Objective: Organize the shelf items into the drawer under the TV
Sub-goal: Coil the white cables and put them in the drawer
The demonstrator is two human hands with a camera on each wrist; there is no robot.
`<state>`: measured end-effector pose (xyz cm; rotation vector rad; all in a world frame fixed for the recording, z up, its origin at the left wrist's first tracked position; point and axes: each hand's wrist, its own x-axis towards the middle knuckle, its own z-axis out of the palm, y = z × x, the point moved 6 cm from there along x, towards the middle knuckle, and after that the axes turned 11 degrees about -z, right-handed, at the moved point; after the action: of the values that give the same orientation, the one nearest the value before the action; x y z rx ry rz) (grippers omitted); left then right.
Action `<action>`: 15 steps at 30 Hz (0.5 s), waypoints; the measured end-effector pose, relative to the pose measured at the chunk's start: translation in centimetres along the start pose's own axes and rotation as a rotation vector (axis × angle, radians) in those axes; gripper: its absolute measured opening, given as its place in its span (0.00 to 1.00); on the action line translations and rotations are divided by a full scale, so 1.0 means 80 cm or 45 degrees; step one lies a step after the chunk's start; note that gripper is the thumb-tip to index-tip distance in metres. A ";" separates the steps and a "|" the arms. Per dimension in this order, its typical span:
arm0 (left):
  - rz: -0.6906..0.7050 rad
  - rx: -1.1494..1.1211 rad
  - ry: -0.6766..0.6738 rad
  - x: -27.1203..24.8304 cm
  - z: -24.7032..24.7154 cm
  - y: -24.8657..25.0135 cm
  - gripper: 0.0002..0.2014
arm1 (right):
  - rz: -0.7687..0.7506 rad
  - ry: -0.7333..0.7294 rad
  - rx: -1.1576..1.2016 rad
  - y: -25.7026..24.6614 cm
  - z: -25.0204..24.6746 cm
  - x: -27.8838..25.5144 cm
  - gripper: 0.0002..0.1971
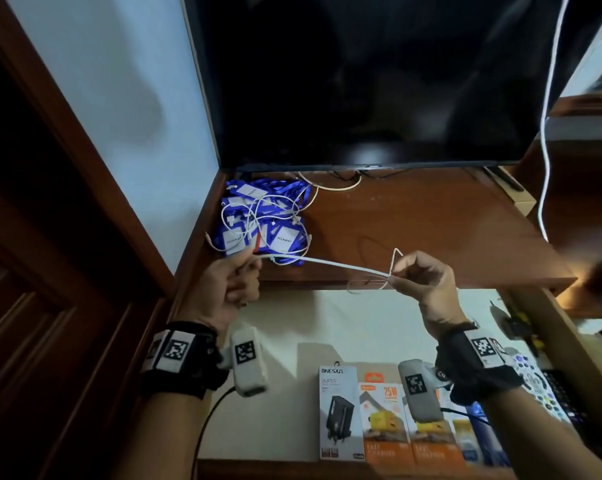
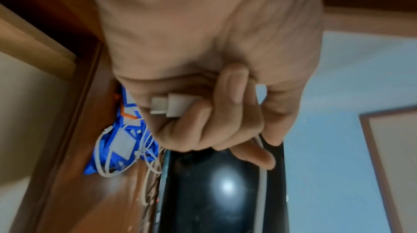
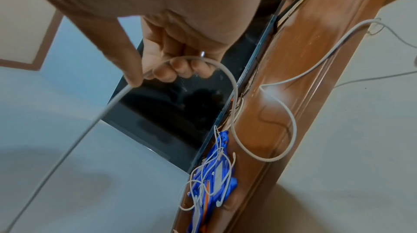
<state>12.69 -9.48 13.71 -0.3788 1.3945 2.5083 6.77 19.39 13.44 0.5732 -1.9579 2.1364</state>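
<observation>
Nearest, the open drawer [image 1: 282, 327] with its pale liner shows boxed chargers [image 1: 341, 414] at 6 o'clock. Above it, a thin white charging cable [image 1: 330, 264] stretches taut between both hands: left hand [image 1: 228, 289] curls round its plug end, right hand [image 1: 422, 282] pinches a loop. Beyond, at 10 o'clock, blue lanyards [image 1: 264, 220] tangle with white cords on the brown wooden shelf [image 1: 413, 220] under the black TV [image 1: 361, 81].

The left hand [image 2: 203, 80] curls around a white cable plug [image 2: 171, 106]. Below it, blue lanyards [image 2: 117, 140] with white cords lie beside the dark TV [image 2: 214, 192].
</observation>
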 end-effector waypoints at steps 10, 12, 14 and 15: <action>0.327 -0.373 0.089 -0.035 -0.004 0.045 0.24 | 0.046 0.304 0.017 0.040 0.014 -0.006 0.12; 0.361 -0.362 0.133 -0.033 0.000 0.044 0.19 | 0.090 0.311 -0.007 0.046 0.032 -0.010 0.13; 0.388 -0.283 0.235 -0.032 0.003 0.044 0.15 | 0.136 0.230 -0.095 0.053 0.053 -0.017 0.12; 0.417 -0.219 0.304 -0.033 0.004 0.045 0.14 | 0.162 0.160 -0.133 0.057 0.064 -0.022 0.12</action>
<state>13.91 -11.26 17.61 -0.5371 1.4279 2.9449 7.35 14.06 8.87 0.2961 -2.0715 2.0697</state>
